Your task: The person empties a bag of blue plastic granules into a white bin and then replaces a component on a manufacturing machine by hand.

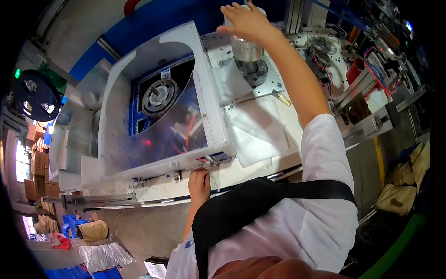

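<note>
At the far middle, my right hand [246,21] is stretched out with its fingers spread, over the pale top of a metal cylinder [247,49]. It appears to rest on that top. The cylinder stands upright on a dark round flanged base [253,72]. My left hand [199,182] is at the front edge of the worktable, just below the corner of a white box-shaped machine housing [217,125]. Its fingers are curled in, and anything inside them is hidden. Within the housing, a round slotted metal disc [160,96] shows behind a clear cover [181,128].
White sheets [258,132] lie on the worktable right of the housing. Farther right are red parts, cables and a metal rail [364,86]. A black reel [37,95] is at the left, with cardboard boxes [40,163] behind it. Blue specks litter the tabletop.
</note>
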`<state>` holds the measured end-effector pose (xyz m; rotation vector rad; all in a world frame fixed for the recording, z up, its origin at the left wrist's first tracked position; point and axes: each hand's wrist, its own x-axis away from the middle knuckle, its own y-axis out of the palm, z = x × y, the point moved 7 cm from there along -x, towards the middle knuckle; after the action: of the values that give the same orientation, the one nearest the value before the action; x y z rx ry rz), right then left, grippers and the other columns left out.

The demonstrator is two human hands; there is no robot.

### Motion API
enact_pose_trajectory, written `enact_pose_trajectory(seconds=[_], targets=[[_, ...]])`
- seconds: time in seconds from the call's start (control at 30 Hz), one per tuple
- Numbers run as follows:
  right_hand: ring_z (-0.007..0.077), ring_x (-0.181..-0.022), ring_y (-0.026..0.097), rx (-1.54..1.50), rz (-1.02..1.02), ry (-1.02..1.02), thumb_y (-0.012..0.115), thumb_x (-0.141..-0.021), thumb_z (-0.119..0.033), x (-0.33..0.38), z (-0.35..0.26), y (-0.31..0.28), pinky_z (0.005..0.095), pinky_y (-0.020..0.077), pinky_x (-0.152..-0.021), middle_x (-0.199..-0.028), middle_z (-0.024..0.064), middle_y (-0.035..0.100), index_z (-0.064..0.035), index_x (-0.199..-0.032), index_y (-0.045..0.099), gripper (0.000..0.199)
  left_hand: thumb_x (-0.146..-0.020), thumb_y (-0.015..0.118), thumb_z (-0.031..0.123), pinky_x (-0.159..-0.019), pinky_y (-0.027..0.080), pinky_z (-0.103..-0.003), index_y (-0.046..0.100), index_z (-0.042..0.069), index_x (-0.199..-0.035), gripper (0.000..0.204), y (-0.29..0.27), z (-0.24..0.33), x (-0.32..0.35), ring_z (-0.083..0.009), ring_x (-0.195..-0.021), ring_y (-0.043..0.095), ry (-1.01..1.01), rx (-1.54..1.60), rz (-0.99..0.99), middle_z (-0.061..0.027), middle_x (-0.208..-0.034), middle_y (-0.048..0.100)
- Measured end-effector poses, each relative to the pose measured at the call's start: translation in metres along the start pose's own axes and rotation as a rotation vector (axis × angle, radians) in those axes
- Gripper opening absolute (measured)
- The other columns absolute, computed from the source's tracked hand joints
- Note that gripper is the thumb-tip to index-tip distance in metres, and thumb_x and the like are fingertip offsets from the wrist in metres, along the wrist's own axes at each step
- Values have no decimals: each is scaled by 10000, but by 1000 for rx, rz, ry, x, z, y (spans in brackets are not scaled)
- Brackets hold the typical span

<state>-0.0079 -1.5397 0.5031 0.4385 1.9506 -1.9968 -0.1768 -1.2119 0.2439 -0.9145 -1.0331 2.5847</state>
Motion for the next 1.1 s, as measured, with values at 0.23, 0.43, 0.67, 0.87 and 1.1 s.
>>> enact_pose_trajectory(seconds=[0.23,0.43,0.67,0.87,1.1], targets=[[260,-1249,377,-698,843,220,422,-915,-408,69,81,-44,363,319,-989,-1277,140,479,-100,-1229,509,448,-689,617,-44,-686,454,-359,555,27,-799,145,-1,10,2,-298,-797,555,52,30,-14,-116,-841,569],[298,-1305,257,-218,547,152,343,-897,-492,45,49,3,517,176,-1037,-1306,53,468,-119,-1226,505,523,-701,614,-28,-700,458,-364,556,27,-817,141,-2,11,2,-298,-813,552,65,37,-20,-112,-848,568],[343,-1352,88,-654,440,273,163,-853,-669,20,80,18,595,41,-1025,-1409,31,330,-208,-1200,557,699,-706,611,-12,-708,459,-371,558,32,-823,136,-1,8,4,-300,-827,553,74,27,-8,-113,-856,569],[325,-1363,36,-293,274,243,163,-843,-681,10,57,19,593,2,-1025,-1447,45,249,-173,-1127,616,738,-708,609,-11,-711,458,-369,558,30,-827,136,-1,9,4,-302,-831,553,75,17,-3,-114,-861,570],[284,-1366,71,-578,409,259,206,-886,-608,16,74,18,624,-3,-1011,-1439,27,272,-198,-1238,522,626,-711,608,-5,-719,455,-373,560,37,-830,134,-1,8,6,-305,-838,551,65,-3,-10,-115,-867,570]])
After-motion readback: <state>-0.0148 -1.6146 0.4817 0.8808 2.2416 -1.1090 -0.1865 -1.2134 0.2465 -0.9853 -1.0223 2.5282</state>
